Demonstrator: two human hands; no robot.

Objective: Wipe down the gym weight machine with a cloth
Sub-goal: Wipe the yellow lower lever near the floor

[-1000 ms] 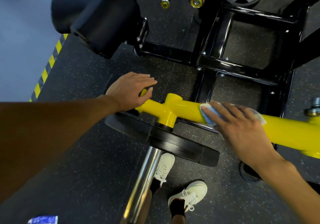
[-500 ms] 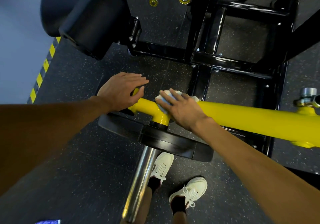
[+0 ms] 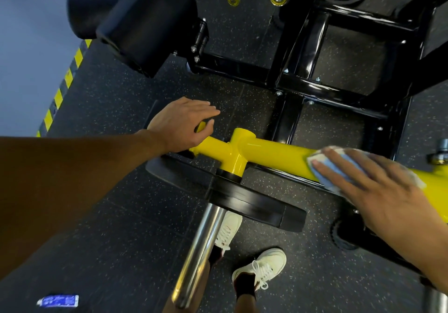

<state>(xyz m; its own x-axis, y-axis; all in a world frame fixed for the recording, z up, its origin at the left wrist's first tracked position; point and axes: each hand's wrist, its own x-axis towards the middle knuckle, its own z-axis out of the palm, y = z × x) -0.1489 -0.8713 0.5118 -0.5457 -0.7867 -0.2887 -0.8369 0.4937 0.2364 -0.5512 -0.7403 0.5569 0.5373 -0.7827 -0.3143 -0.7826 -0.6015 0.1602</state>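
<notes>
Yellow bar: crosses mid-frame. Cloth: centre right, flat on bar under right hand, fingers straight, pressing. Half a second ago it sat at the bar's junction, so another stroke outward is done. Left hand: grip loose over bar end, steadying. Black frame, upper frame: judged still unwiped.

Bar runs left to right, left hand on its left end, right hand pressing cloth on it further right. Plate hangs below the bar's joint; frame lies behind, shoes in front.
</notes>
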